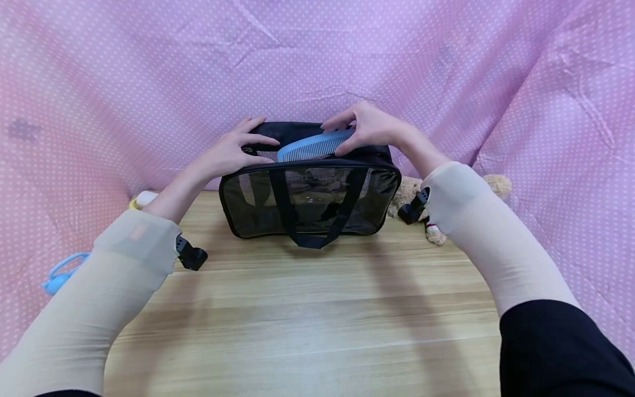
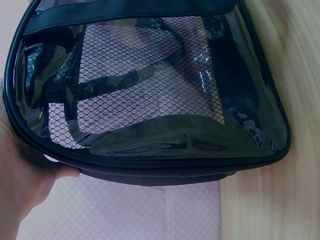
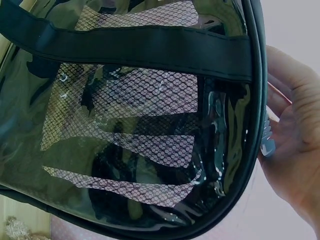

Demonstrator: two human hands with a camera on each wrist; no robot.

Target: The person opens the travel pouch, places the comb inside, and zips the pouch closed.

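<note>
Right-hand grip (image 1: pixel 367 129): pinches the right end of a light blue comb, thumb on the near side and fingers on the far side, at the top of a bag.
Left-hand grip (image 1: pixel 230 149): fingers spread apart and fairly straight, resting at the left end of the bag's top, with the thumb along the near edge; it does not touch the comb.
Comb (image 1: pixel 312 146): long, with an arched back and fine teeth turned downward; it lies slantwise in the mouth of the bag, its left end lower, behind the near edge, and its right end in the fingers.
Bag (image 1: pixel 248 215): upright at the far middle of the surface, black-edged, with a see-through smoky front wall; its top gapes between the two hands.
Carrying strap (image 1: pixel 313 241): black, hanging in a loop down the front of the bag.
Mesh (image 2: pixel 150 75): net pattern seen through the clear wall from the left wrist.
Surface (image 1: pixel 307 320): pale wood grain, reaching from the bag to the near edge of the view.
Plush toy (image 1: pixel 407 190): tan and fuzzy, right of the bag, partly hidden by the right forearm.
Blue object (image 1: pixel 57 281): at the left, with a looped part, partly covered by the left sleeve (image 1: pixel 94 298); too little shows to name it.
White and yellow item (image 1: pixel 145 198): far left, just behind the left forearm, mostly hidden.
Cloth (image 1: pixel 317 66): pink with white dots, draped behind everything and down both sides.
</note>
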